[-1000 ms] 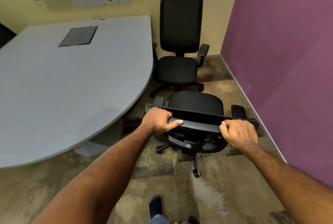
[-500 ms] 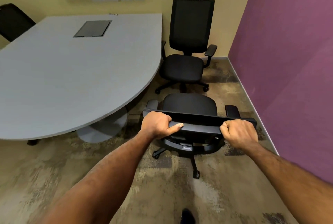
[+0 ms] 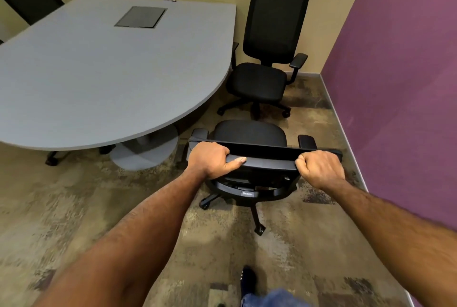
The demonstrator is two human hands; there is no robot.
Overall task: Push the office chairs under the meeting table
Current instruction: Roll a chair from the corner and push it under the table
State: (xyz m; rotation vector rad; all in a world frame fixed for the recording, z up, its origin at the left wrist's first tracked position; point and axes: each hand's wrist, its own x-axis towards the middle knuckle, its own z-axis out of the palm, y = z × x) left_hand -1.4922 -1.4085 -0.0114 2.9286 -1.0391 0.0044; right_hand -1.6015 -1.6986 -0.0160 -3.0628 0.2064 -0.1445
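by the table, left hand and right hand curl fingers round chair back.

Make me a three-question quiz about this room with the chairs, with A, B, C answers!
1. Where is the untouched chair?
A) beside the table
B) upside down on the floor
C) in a doorway

2. What colour is the right-hand wall?
A) green
B) white
C) purple

3. What are the left hand and right hand doing?
A) waving
B) gripping the near chair's backrest
C) resting on knees

Answers: A, it stands upright at the table's edge; C, that wall is plainly purple; B, the fingers curl over the backrest's top edge.
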